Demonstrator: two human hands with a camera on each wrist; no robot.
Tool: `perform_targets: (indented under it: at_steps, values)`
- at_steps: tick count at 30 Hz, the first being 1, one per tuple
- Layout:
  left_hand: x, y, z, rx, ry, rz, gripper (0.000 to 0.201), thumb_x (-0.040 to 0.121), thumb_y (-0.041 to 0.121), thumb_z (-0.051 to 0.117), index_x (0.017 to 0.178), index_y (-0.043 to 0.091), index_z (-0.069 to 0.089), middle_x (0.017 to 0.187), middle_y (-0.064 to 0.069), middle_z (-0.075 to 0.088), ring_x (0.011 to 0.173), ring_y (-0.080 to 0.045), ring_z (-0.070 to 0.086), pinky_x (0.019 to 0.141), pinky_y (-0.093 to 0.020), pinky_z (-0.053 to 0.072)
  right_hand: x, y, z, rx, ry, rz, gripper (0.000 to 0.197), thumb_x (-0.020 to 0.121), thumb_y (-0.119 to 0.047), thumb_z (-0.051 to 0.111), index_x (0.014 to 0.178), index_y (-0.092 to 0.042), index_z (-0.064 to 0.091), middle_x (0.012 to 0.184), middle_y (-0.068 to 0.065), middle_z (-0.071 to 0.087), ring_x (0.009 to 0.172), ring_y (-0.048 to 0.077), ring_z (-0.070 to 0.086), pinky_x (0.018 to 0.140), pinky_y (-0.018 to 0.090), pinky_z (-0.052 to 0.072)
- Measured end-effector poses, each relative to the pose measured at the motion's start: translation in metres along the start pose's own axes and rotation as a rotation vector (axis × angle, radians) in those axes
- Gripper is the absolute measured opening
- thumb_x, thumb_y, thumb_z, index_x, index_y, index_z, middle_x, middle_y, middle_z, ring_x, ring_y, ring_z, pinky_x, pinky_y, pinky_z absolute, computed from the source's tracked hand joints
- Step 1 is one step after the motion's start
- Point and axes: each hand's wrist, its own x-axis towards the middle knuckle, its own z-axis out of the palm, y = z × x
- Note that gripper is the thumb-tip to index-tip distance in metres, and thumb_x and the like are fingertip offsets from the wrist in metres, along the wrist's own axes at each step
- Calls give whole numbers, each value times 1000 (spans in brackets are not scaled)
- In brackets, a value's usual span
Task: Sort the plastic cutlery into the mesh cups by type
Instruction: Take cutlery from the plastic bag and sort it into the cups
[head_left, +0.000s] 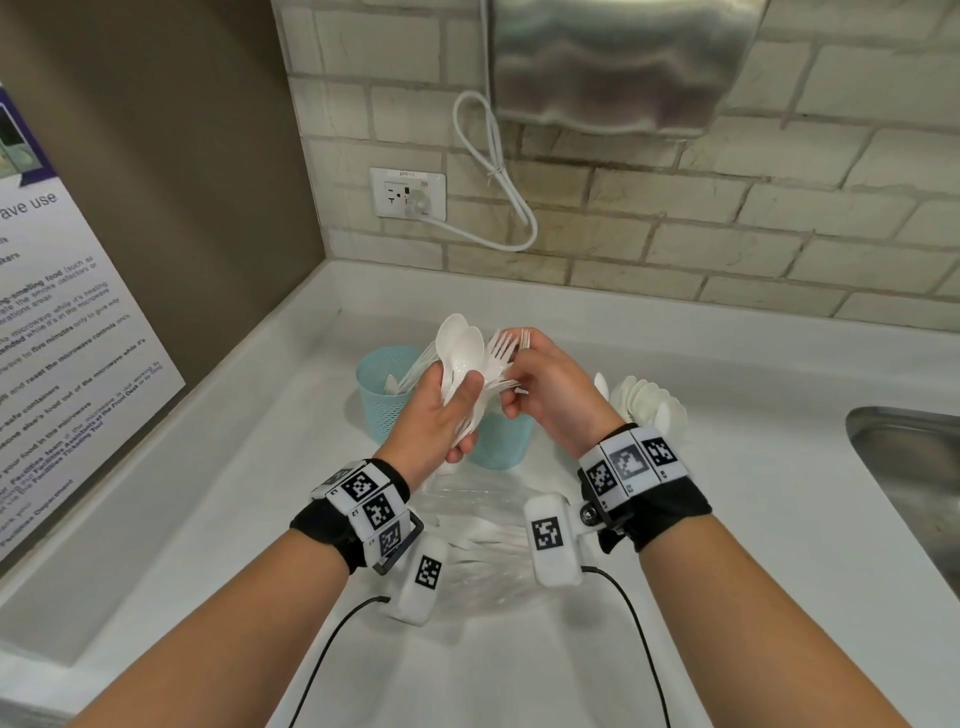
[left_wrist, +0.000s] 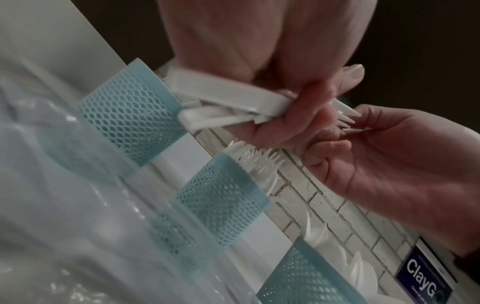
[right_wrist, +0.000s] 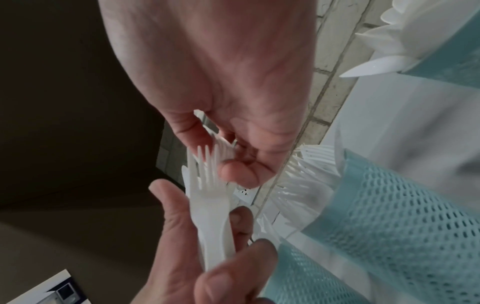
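two hands are raised together over a white counter (head_left: 727, 519), just above three light-blue mesh cups. the left hand (head_left: 441, 410) is clenched around a mixed bundle of white plastic cutlery (head_left: 470, 358), gripping the handles low down so the heads fan out above the fist. at least two spoon bowls stand at the left of the bundle and several fork heads at its right; the exact number in the bundle cannot be told, as the pieces overlap. the right hand (head_left: 550, 384) pinches the fork tines (right_wrist: 207, 162) at the top right of the bundle between thumb and fingertips, so the forks lie between the two hands, handles in the left grip and tines in the right

of the three cups, the left cup (head_left: 384, 395) stands far and left of the hands with a few white pieces leaning in it, type unclear. the middle cup (head_left: 501, 441) sits directly under the hands and holds forks, tines up, seen from the wrist views. the right cup is hidden behind the right wrist in the head view, but its load of many spoons (head_left: 649, 402) fans out above it

a clear plastic bag (head_left: 483, 519) with more white cutlery lies on the counter near the person, between the forearms. one steel sink (head_left: 914, 467) is at the right edge
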Motion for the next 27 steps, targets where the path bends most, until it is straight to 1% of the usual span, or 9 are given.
perform_targets:
  at_steps: [2,5,8,12,17,19,22,25,27]
  values:
    - [1,1,1,-31,3,-8,37,96,42,42,116,12,44,70,-10,46,42,-13,40,37,-18,27,-1,0,-1,74,-54,-2,36,72,-10,44,105,-15,58,78,5,52,53,15,43,49,29,36]
    - [1,4,3,-63,19,-33,36,95,47,40,113,16,46,67,-6,49,42,-12,40,37,-18,26,-4,-1,-2,89,-161,-1,39,77,-20,58,116,-17,57,84,2,56,60,14,47,54,28,40]
    - [-1,6,5,-82,4,-46,35,98,46,35,116,18,47,63,-2,55,43,-11,39,39,-18,26,-6,5,-2,-69,-155,-59,45,76,-10,73,116,-14,52,93,3,58,68,16,55,61,27,45]
    - [2,7,7,-85,46,-56,39,99,44,35,120,13,46,66,-8,54,41,-13,44,37,-21,34,-6,6,2,-208,-74,-100,17,88,-9,63,100,-12,51,75,3,56,51,10,51,58,21,47]
    - [4,6,-2,15,141,-80,28,98,40,40,116,18,40,84,-1,53,50,-16,60,42,-28,52,1,-16,-12,-435,68,-209,13,94,-20,56,99,-12,47,69,2,53,52,12,51,56,20,45]
    - [4,3,-6,49,182,-78,24,99,38,39,114,18,38,86,0,53,55,-15,60,42,-28,51,10,-23,-21,-600,139,-247,14,94,-21,56,95,-12,46,79,5,54,58,15,53,57,23,48]
    - [3,0,-7,142,189,-64,22,99,37,38,109,17,39,85,1,54,56,-13,55,40,-23,45,19,-22,-26,-837,195,-269,22,93,-21,56,101,-3,48,101,10,45,81,23,52,77,31,48]
    - [2,-1,-5,204,162,-47,20,99,36,38,109,18,40,85,3,56,54,-13,52,39,-21,41,20,-15,-23,-948,210,-297,16,93,-13,56,101,-1,50,102,5,39,79,13,44,70,12,31]
    - [1,-2,-4,220,150,-43,20,100,35,38,110,19,41,85,3,56,53,-12,51,40,-21,40,21,-7,-19,-958,213,-321,8,92,-8,55,96,-5,49,102,5,38,70,4,41,66,5,33]
